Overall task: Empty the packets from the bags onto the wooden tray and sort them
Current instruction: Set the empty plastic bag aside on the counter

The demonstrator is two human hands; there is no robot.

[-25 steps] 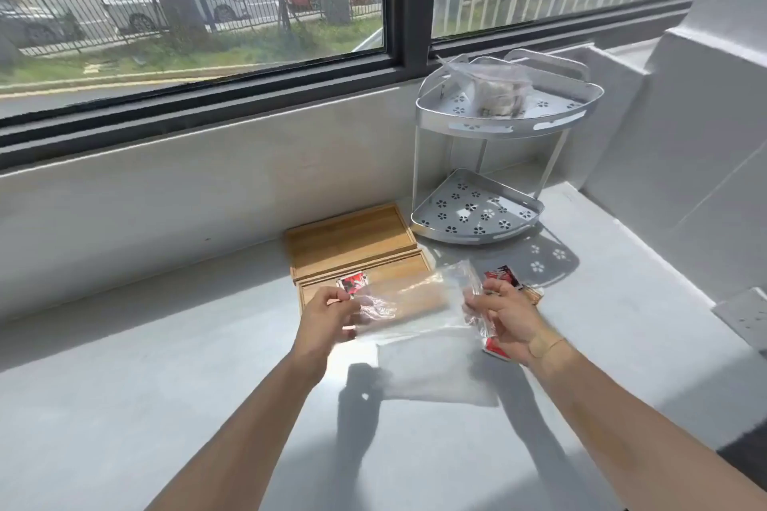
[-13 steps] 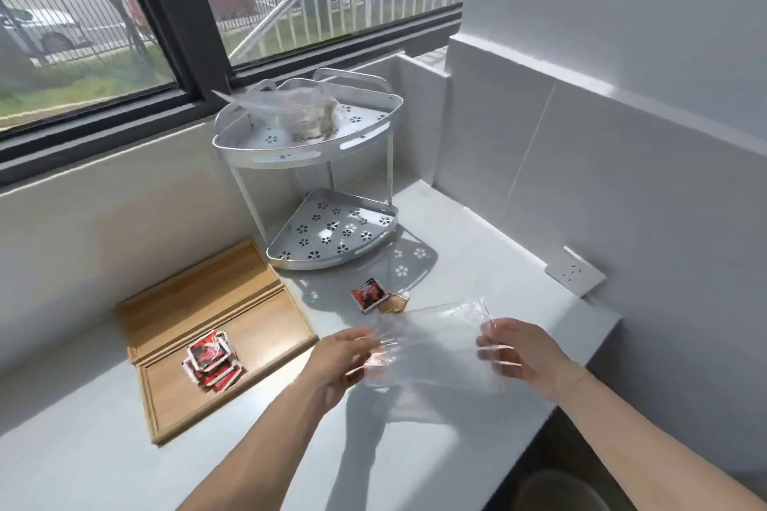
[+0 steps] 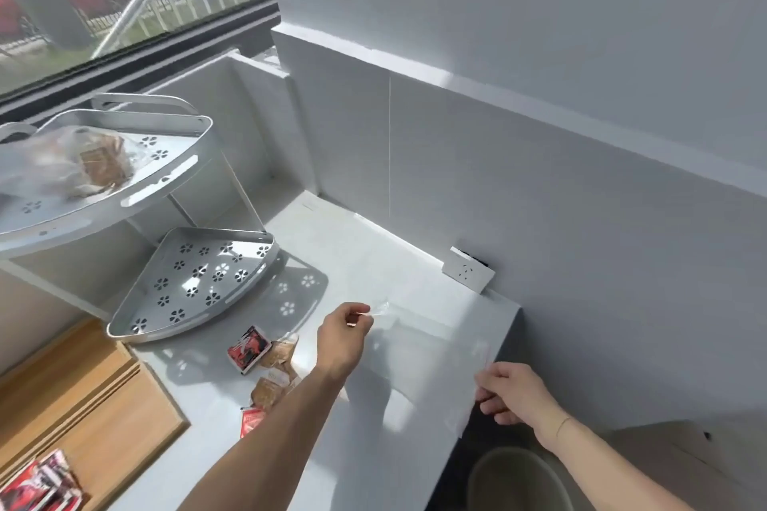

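An empty clear plastic bag (image 3: 431, 361) is stretched flat just above the counter's right end. My left hand (image 3: 342, 338) pinches its far left corner and my right hand (image 3: 512, 394) grips its near right edge. Loose packets lie on the counter left of my left arm: a red and black one (image 3: 248, 348), brown ones (image 3: 282, 353) and a red one (image 3: 251, 421). The wooden tray (image 3: 124, 423) sits at the lower left with a pile of red packets (image 3: 39, 487) at its near end. A second bag (image 3: 62, 164) holding brown packets rests on the rack's top shelf.
A white two-tier corner rack (image 3: 195, 278) stands on the counter beside the tray. A wall socket (image 3: 468, 275) sits low on the right wall. A round bin (image 3: 519, 481) is on the floor below the counter's right edge. A window runs along the back.
My view has swung right. Both hands carried the empty bag from over the tray to the counter's right end and spread it wider apart.
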